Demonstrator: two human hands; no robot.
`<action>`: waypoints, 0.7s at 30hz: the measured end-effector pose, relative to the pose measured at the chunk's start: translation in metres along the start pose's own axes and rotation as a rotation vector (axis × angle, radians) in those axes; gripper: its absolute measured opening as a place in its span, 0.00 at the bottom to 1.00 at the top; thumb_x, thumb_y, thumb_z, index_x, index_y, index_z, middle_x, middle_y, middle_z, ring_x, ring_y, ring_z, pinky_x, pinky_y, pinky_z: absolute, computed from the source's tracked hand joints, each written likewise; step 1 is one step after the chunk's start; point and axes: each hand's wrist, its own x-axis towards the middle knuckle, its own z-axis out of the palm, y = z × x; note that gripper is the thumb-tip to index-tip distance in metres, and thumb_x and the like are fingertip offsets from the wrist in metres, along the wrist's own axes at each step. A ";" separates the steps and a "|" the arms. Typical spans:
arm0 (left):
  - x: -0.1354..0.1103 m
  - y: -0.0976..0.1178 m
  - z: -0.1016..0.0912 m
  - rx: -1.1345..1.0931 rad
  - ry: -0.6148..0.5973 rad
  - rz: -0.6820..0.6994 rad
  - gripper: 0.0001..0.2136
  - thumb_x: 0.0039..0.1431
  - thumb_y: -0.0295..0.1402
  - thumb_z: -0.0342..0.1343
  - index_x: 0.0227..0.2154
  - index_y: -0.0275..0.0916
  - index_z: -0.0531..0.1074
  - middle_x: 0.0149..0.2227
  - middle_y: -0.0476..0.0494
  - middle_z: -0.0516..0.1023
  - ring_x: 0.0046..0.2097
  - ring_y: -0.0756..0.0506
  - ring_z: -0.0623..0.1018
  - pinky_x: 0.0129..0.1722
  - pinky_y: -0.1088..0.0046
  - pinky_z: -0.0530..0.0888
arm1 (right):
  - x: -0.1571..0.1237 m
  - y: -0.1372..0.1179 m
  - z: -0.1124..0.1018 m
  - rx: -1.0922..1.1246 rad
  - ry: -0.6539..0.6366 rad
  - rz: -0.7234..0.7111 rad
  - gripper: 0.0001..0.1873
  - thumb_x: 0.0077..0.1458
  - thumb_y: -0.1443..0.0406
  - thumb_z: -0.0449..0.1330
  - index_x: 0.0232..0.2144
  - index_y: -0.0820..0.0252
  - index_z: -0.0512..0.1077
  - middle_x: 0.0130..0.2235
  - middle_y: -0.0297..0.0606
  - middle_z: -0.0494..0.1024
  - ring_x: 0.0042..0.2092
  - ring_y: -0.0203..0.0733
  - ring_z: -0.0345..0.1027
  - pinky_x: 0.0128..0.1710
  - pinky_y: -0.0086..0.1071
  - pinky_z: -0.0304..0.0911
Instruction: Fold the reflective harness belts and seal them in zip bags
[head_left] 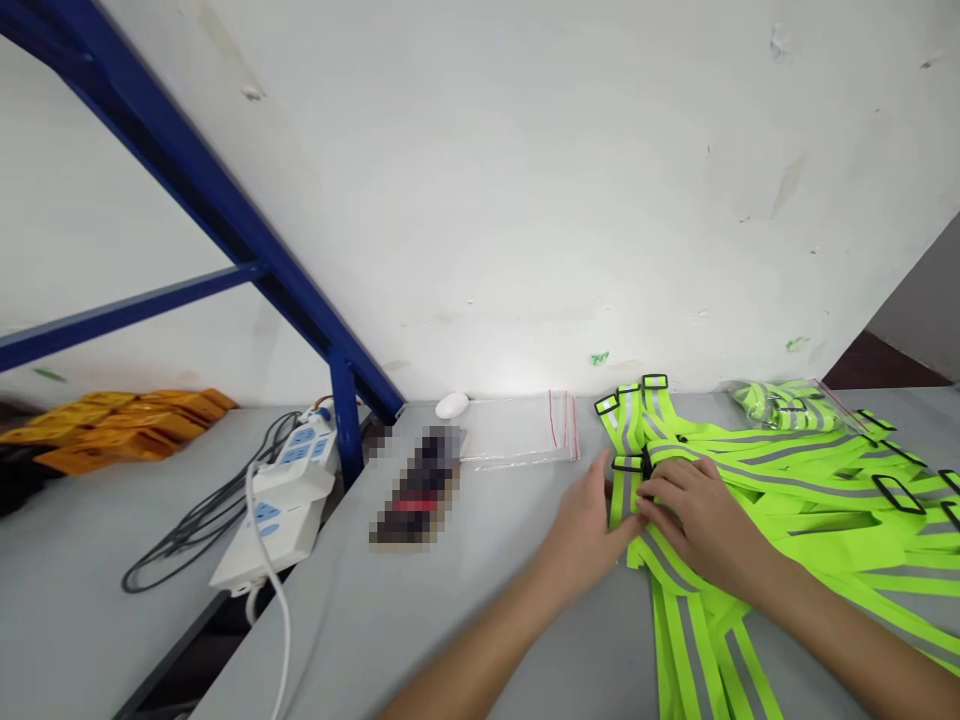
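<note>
A pile of neon-yellow reflective straps (pixel 832 545) with grey stripes and black buckles spreads over the right side of the table. At its left edge, my left hand (pixel 585 515) is closed with fingers and thumb around a reflective strap (pixel 627 490), just below a black slider buckle (pixel 627 464). My right hand (pixel 694 510) lies over the straps beside it, its thumb and fingers pinching near the same strap close to my left thumb. The fingers partly hide the strap between the hands. Several strap ends with buckles stick up behind my hands.
Clear zip bags (pixel 517 430) lie by the wall, beside a white oval object (pixel 451 405) and a blurred-out dark item (pixel 420 490). A bagged strap set (pixel 795 408) sits at back right. Left are power strips (pixel 281 510), cables, a blue frame (pixel 345 420) and orange packets (pixel 127 425).
</note>
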 end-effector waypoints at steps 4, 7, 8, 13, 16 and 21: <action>0.019 0.004 -0.012 0.027 -0.100 -0.068 0.26 0.52 0.44 0.57 0.54 0.40 0.64 0.36 0.46 0.76 0.36 0.44 0.75 0.33 0.72 0.68 | -0.014 -0.001 -0.007 0.036 -0.096 -0.056 0.22 0.57 0.50 0.57 0.46 0.58 0.72 0.46 0.43 0.75 0.47 0.50 0.65 0.49 0.45 0.53; 0.035 0.002 -0.020 0.044 -0.133 -0.127 0.24 0.43 0.44 0.63 0.44 0.39 0.69 0.32 0.49 0.75 0.32 0.45 0.74 0.27 0.74 0.65 | -0.020 0.001 -0.009 0.063 -0.143 -0.070 0.36 0.49 0.44 0.60 0.54 0.58 0.67 0.52 0.46 0.72 0.52 0.55 0.62 0.52 0.49 0.52; 0.039 0.001 -0.021 0.014 -0.144 -0.135 0.25 0.42 0.43 0.64 0.43 0.39 0.70 0.30 0.50 0.74 0.31 0.46 0.73 0.26 0.74 0.64 | -0.021 0.002 -0.010 0.076 -0.149 -0.066 0.37 0.49 0.44 0.60 0.56 0.57 0.66 0.54 0.46 0.71 0.53 0.55 0.61 0.52 0.50 0.52; 0.050 -0.004 -0.017 -0.303 -0.097 -0.059 0.17 0.48 0.40 0.61 0.39 0.36 0.72 0.26 0.51 0.69 0.30 0.48 0.70 0.29 0.74 0.64 | -0.023 0.004 -0.008 0.152 -0.142 -0.011 0.25 0.54 0.51 0.60 0.50 0.56 0.70 0.52 0.45 0.72 0.52 0.53 0.62 0.51 0.49 0.54; 0.051 -0.008 -0.010 -0.427 -0.072 -0.072 0.19 0.49 0.38 0.60 0.44 0.36 0.69 0.26 0.52 0.69 0.30 0.49 0.70 0.32 0.73 0.66 | -0.022 0.004 -0.004 0.183 -0.125 -0.009 0.20 0.54 0.57 0.61 0.47 0.57 0.71 0.51 0.44 0.73 0.51 0.52 0.63 0.52 0.50 0.54; 0.046 -0.009 -0.002 -0.202 0.094 -0.099 0.21 0.48 0.40 0.62 0.44 0.40 0.67 0.29 0.52 0.71 0.31 0.48 0.72 0.32 0.72 0.67 | -0.021 0.005 -0.002 0.232 -0.082 -0.004 0.14 0.55 0.61 0.60 0.44 0.58 0.71 0.48 0.42 0.74 0.50 0.48 0.65 0.57 0.50 0.51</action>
